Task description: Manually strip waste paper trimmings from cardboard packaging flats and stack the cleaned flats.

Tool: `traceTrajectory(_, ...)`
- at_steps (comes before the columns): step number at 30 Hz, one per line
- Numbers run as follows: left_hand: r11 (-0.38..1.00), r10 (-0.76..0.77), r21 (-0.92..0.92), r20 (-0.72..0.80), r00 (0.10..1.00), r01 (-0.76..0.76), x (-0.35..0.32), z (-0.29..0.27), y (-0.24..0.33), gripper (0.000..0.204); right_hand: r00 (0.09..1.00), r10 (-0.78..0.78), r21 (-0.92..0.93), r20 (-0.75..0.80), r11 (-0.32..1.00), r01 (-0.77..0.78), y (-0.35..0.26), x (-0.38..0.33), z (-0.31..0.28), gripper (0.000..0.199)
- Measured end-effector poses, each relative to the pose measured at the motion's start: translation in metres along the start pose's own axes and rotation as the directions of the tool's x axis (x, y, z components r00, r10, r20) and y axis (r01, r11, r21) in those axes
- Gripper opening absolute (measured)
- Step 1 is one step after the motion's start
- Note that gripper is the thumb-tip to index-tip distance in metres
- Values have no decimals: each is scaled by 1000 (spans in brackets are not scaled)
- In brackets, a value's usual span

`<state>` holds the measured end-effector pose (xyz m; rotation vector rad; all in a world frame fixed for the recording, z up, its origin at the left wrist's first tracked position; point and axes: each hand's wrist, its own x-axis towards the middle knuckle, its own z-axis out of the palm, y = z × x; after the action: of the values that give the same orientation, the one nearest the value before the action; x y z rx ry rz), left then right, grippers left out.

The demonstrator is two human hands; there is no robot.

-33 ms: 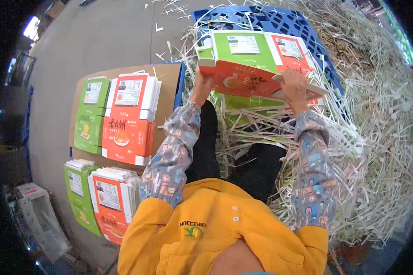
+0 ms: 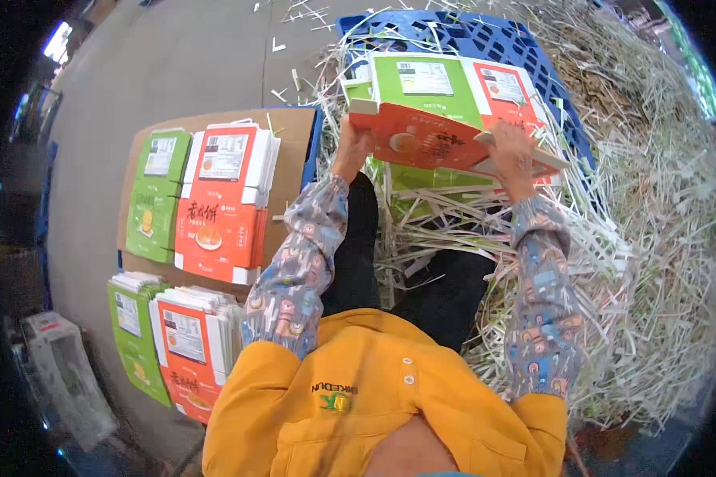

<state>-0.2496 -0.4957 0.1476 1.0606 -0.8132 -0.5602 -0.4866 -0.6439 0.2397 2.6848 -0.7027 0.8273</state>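
Observation:
A red printed carton blank (image 2: 422, 137) with pale flaps is held up between my two hands, tilted, above the pallet in front of me. My left hand (image 2: 353, 149) grips its left end, fingers mostly behind the card. At the right end, my right hand (image 2: 514, 153) is closed on the flap edge. Just beyond lie a green carton stack (image 2: 426, 83) and a red-and-white carton stack (image 2: 511, 89), both with white label panels. The held blank covers part of them.
A blue plastic pallet (image 2: 533, 49) lies ahead, strewn with paper strips. Shredded paper (image 2: 636, 278) heaps along the right. To the left, a cardboard sheet (image 2: 290, 155) bears green cartons (image 2: 153, 215) and red cartons (image 2: 223, 207). Nearer are more carton stacks (image 2: 189, 358) and a clear bin (image 2: 71, 381).

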Motion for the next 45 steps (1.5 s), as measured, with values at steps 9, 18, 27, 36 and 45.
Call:
traceTrajectory(9, 883, -290, -394, -27, 957, 256, -18, -52, -27, 20, 985, -149, 51, -91, 987, 154, -4, 14, -1, 24)
traceTrajectory(18, 953, -272, -201, -228, 935, 228, -150, -193, 66, 22, 882, -470, 442, 34, 799, 408, -187, 114, -59, 9)
traceTrajectory(27, 992, 8, -63, -835, 550, -110, -227, -233, 157, 25, 584, -537, 268, -609, 554, 789, -366, 211, -141, 22)
traceTrajectory(36, 964, -244, -264, -928, 280, -34, -275, -301, 79, 22, 865, -502, 699, -14, 614, 368, -303, 115, -19, 12)
traceTrajectory(45, 941, -308, -328, -933, 189, -83, -277, -319, 52, 22, 863, -184, 610, 470, 774, -167, -203, -1, 8, 9)
